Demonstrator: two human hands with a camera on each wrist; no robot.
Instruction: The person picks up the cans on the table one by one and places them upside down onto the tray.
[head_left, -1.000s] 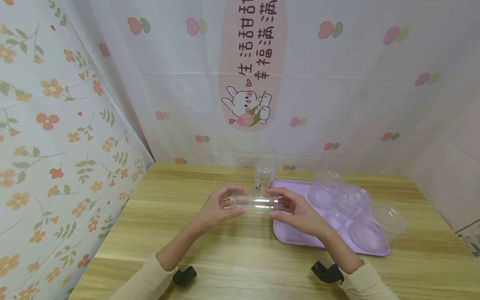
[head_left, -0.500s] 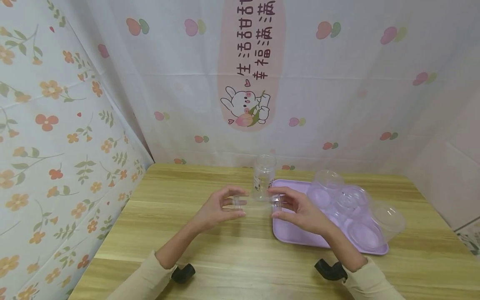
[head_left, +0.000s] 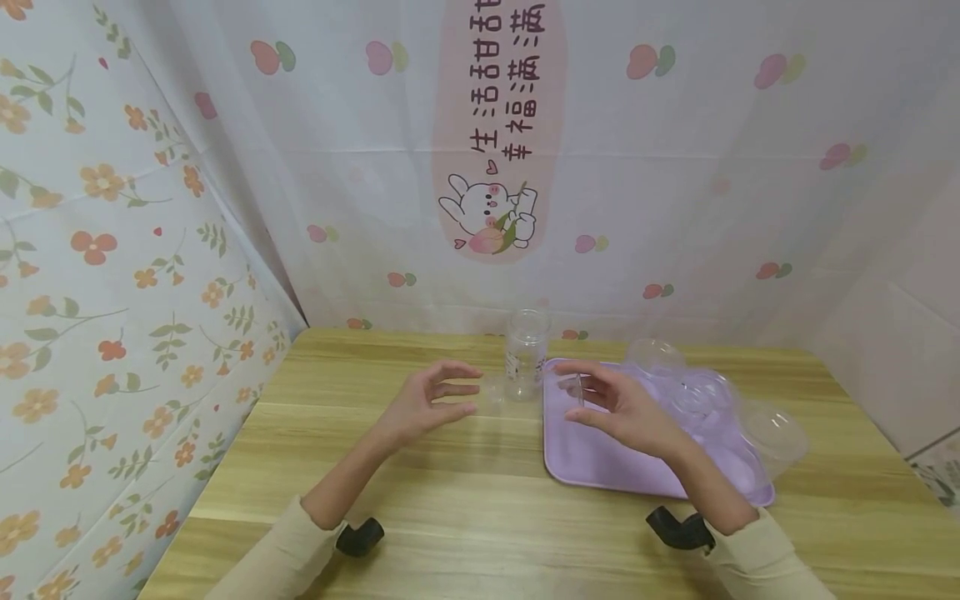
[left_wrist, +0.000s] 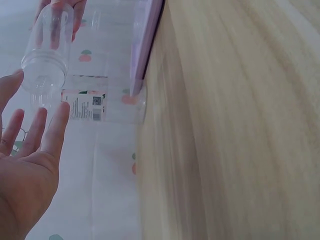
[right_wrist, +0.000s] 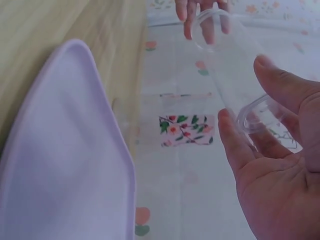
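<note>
In the head view my right hand [head_left: 618, 404] holds a clear plastic jar [right_wrist: 235, 65] lying sideways, its thumb and fingers around the near end in the right wrist view. The far end points toward my left hand [head_left: 431, 400], whose fingers are spread and curve loosely beside it, a little apart from it. A ringed rim of this jar shows in the left wrist view. Behind the hands a second clear jar [head_left: 527, 358] with a printed label stands upright on the table. The held jar's outline is faint in the head view.
A lilac tray [head_left: 570, 458] lies on the wooden table [head_left: 420, 517] to the right. Several clear plastic containers [head_left: 772, 437] lie or stand on it. A patterned curtain [head_left: 375, 167] hangs along the table's back edge.
My hands have moved apart. The right hand has shifted right with the jar, over the tray's left part. The left hand has come off the jar's end and moved slightly left.
</note>
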